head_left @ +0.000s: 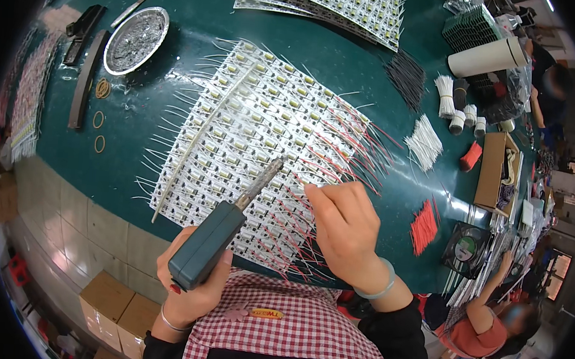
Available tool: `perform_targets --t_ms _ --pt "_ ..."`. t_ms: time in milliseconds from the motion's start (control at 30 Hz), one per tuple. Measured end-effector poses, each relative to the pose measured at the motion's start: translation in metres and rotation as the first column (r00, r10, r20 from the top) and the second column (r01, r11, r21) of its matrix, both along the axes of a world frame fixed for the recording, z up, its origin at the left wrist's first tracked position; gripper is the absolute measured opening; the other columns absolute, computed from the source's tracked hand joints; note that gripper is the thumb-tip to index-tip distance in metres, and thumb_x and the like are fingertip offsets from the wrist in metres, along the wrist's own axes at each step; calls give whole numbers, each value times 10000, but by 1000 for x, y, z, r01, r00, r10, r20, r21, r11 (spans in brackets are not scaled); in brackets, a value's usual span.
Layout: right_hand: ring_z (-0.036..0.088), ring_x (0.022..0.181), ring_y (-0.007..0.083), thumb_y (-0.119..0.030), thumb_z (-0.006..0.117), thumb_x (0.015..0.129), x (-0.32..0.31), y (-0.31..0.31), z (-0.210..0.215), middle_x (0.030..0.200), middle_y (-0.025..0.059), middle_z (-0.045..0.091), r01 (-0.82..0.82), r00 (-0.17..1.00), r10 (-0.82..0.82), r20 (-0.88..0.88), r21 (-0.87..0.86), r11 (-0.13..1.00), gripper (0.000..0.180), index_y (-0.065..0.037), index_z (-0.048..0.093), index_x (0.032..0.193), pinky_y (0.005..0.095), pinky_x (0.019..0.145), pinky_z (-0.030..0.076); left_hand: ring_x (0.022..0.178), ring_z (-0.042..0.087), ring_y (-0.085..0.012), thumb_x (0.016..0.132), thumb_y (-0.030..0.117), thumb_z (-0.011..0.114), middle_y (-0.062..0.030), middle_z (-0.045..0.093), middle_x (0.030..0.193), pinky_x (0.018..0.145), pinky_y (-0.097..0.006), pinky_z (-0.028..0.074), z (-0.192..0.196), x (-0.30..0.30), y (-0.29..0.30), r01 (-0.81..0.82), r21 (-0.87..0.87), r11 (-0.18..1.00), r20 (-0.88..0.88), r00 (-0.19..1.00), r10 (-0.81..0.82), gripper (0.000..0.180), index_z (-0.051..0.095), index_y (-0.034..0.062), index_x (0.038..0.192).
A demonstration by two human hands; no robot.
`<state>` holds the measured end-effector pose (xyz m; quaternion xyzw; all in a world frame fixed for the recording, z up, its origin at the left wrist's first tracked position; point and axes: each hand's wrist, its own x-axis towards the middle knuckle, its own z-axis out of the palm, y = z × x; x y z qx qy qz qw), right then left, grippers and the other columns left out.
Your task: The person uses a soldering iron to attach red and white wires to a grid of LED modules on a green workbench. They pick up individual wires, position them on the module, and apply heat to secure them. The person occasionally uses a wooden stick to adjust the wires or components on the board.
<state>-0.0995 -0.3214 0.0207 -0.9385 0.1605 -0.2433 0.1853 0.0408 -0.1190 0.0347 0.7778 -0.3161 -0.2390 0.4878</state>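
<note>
Green tabletop (125, 137) spreads beneath our separated hands: our left hand (198, 299) wraps the soldering iron (208, 244), its tip angled over the white circuit-board panel (238, 130) ahead, while our right hand (347, 229) pinches what seems a red wire (299, 177), probably steadying it; bundled red wires (424, 227) lie right of that hand, presumably for easy reach

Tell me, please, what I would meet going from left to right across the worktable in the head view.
Red-and-white wire bundle, dark curved strip, silvery bowl, soldering iron, right hand, pile of white wires, open cardboard box.
</note>
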Motion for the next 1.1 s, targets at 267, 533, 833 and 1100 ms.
perform_targets --t_ms 267,533,833,1100 --pt "564 799 247 10 638 690 6 3 -32 897 88 586 13 999 -13 -41 -8 1000 357 25 669 1046 332 629 482 758 669 -245 736 -45 734 -167 681 927 677 -318 529 -2 -2 8 27 50 998 -8 1000 -27 213 678 -71 939" --pt "555 796 248 15 641 687 8 3 -33 899 89 576 9 998 -11 -56 -30 1000 361 28 666 1047 332 622 479 723 644 -207 747 -41 741 -130 662 874 652 -293 511 -2 -6 3 -6 16 1000 -46 999 7 179 673 -46 913" --pt "547 793 247 21 645 683 10 3 -33 896 96 566 13 997 -17 -72 -60 998 349 41 664 1031 328 619 477 670 610 -191 750 -46 742 -107 634 812 602 -290 478 -4 -8 0 -2 -13 1000 8 1000 2 153 672 -33 886" --pt "540 796 259 16 640 693 11 3 -32 898 106 559 -3 996 -3 -90 -60 998 338 60 658 1027 330 631 480 645 595 -191 742 -44 741 -107 617 781 584 -298 467 -7 -3 6 54 20 998 45 997 -55 148 676 -37 874"
